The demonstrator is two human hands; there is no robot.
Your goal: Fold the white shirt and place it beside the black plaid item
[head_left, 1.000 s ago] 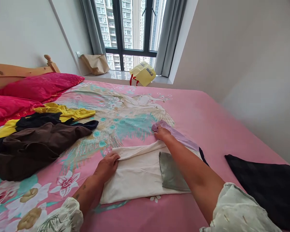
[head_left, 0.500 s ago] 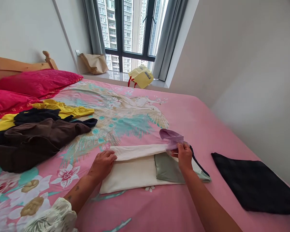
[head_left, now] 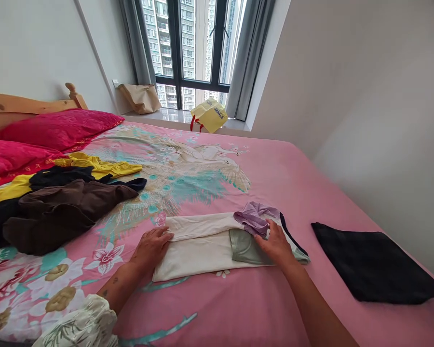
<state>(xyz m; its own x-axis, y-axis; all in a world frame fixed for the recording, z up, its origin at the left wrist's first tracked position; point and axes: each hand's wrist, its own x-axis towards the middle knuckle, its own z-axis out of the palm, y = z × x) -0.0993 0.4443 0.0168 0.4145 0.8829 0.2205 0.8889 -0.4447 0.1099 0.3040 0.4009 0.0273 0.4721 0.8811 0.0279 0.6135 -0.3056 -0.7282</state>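
A cream shirt [head_left: 193, 255] lies folded lengthwise on the bed, with a grey-green sleeve part [head_left: 246, 246] and a dark-trimmed edge at its right end. Its purple sleeve [head_left: 253, 219] is bunched on top near the upper right. My left hand [head_left: 154, 246] rests on the shirt's left edge, fingers stretched out over the folded strip. At the purple sleeve, my right hand [head_left: 276, 245] has thumb and fingers apart; the fingertips touch or nearly touch the cloth. Part of the grey-green piece is hidden beneath that hand.
The pink floral bedsheet [head_left: 275, 178] spreads all around. A folded black cloth [head_left: 376, 262] lies at right. Brown [head_left: 65, 207] and yellow clothes [head_left: 104, 166] are heaped at left by red pillows [head_left: 61, 127]. A paper bag [head_left: 141, 99] and a yellow bag [head_left: 210, 114] stand by the window.
My right hand has let go of the purple sleeve, which was held raised and has dropped into a crumpled heap on the shirt. My left hand stays at the left edge.
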